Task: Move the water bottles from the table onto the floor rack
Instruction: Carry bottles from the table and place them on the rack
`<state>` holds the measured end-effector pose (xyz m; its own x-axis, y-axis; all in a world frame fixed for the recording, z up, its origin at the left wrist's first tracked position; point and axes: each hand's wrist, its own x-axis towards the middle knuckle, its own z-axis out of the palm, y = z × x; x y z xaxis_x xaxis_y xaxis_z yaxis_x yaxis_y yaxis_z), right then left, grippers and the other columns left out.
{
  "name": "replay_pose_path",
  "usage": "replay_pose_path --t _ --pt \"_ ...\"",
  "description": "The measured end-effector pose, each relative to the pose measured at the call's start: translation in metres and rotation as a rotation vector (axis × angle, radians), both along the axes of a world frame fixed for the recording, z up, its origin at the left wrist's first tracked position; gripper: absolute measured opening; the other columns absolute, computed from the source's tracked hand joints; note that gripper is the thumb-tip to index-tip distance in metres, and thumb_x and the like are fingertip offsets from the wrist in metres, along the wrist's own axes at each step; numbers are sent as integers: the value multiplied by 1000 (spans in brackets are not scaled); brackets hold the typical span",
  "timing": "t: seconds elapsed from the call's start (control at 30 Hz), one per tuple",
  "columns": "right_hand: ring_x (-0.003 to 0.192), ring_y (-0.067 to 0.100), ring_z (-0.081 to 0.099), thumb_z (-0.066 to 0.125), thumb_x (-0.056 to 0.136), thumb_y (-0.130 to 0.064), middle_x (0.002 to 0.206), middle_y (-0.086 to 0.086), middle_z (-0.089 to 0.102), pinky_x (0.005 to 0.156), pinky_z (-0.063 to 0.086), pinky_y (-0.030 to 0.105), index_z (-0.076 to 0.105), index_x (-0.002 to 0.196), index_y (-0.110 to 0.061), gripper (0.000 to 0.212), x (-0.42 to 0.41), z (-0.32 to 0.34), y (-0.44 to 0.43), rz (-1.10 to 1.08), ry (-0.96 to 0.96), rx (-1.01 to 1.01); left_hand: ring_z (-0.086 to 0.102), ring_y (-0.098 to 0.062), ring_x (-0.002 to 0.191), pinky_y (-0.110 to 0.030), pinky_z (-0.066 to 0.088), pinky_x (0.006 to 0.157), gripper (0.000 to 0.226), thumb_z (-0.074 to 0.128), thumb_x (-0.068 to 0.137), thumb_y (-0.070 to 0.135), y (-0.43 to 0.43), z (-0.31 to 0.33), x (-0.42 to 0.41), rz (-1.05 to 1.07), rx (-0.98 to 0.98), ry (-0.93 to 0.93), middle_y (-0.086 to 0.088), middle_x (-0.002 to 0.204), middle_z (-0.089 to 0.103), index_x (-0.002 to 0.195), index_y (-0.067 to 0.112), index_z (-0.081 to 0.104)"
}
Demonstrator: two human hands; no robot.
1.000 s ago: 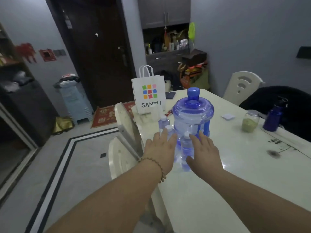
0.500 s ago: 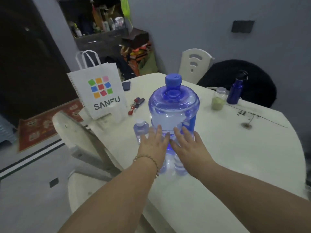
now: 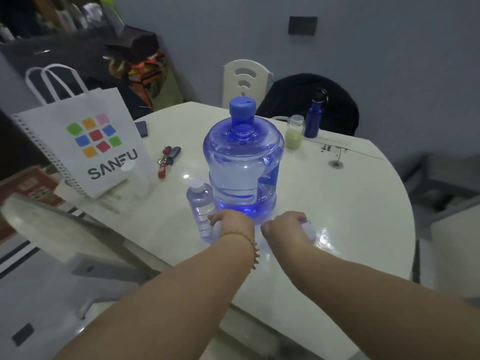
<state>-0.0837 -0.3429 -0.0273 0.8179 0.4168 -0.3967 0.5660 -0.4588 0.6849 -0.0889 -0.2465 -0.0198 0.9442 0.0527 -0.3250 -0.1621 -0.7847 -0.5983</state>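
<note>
Change: both hands, flat with straight fingers half a second ago, now curl down and sit apart.
Left hand (image 3: 231, 226): beaded bracelet at the wrist; fingers wrapped over a first small water bottle (image 3: 211, 234), mostly hidden beneath it.
Right hand (image 3: 285, 227): fingers closed round a second small water bottle (image 3: 310, 231), whose clear side shows past the knuckles.
Third small water bottle (image 3: 200, 201): upright, white-capped, just left of the left hand.
Blue water jug (image 3: 242, 165): upright on the white bench (image 3: 350, 203), just beyond both hands.
Farther off: Sanfu paper bag (image 3: 96, 141) and keys (image 3: 166, 159) beyond the left hand; jar (image 3: 294, 135) and blue flask (image 3: 314, 115) beyond the right.
</note>
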Motion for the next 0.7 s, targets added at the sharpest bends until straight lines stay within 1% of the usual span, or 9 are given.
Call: replay_pose_path --t 0.07,0.1,0.17,0.23,0.3,0.37,0.5,0.63,0.7 --pt "107 47 57 64 85 -16 126 25 52 95 40 61 24 146 -5 73 -8 -12 -9 -60 49 -63 44 -52 120 -57 44 91 39 39 95 2 -3 -2 -5 -25 84 78 -29 135 46 133 -5 44" --pt "110 48 55 64 86 -15 131 28 47 96 38 63 14 150 -9 81 -13 -17 -17 -123 69 4 37 -54 125 -57 41 96 41 36 96 -1 -5 -2 -8 7 75 98 -32 140 38 136 -8 37" --pt "105 48 57 62 86 -7 142 30 34 84 49 56 0 152 -19 91 -25 -26 -36 -217 65 190 36 -57 124 -57 43 94 44 33 95 -4 -12 -2 -16 2 55 121 -34 142 33 139 -10 31" --pt "100 46 59 54 89 -9 152 32 14 75 50 47 -3 151 -26 86 -39 -38 -58 -263 109 321 48 -52 115 -59 47 86 46 34 95 -1 -20 -6 -25 -81 3 121 -28 137 43 141 -2 32" --pt "100 41 59 49 90 -12 155 31 4 76 49 41 -5 151 -29 83 -54 -51 -78 -350 155 433 54 -45 108 -56 49 82 49 35 95 3 -23 -15 -35 -95 -57 69 -24 129 51 143 5 32" --pt "101 39 59 50 89 -14 156 30 4 76 50 39 -9 150 -31 87 -68 -63 -94 -452 158 523 55 -41 108 -49 49 83 50 35 95 9 -17 -26 -45 19 -214 -58 -20 127 52 144 13 32" --pt "103 37 56 45 90 -13 157 24 4 73 52 39 -13 149 -30 85 -85 -94 -117 -702 130 734 51 -28 110 -35 46 86 62 43 95 32 -31 -66 -72 227 -584 -168 -8 129 42 149 27 14" --pt "114 39 50 43 92 -42 156 22 9 80 47 40 -13 150 -24 83 -90 -114 -116 -813 107 832 54 -29 108 -36 45 87 76 47 91 47 -78 -98 -87 412 -862 -112 -9 129 38 150 29 1" --pt "130 46 32 45 88 -51 157 21 5 93 41 48 -13 150 -24 89 -90 -121 -114 -794 63 856 54 -30 108 -36 46 87 84 50 89 49 -93 -109 -88 419 -889 -48 -9 128 36 149 30 -6"
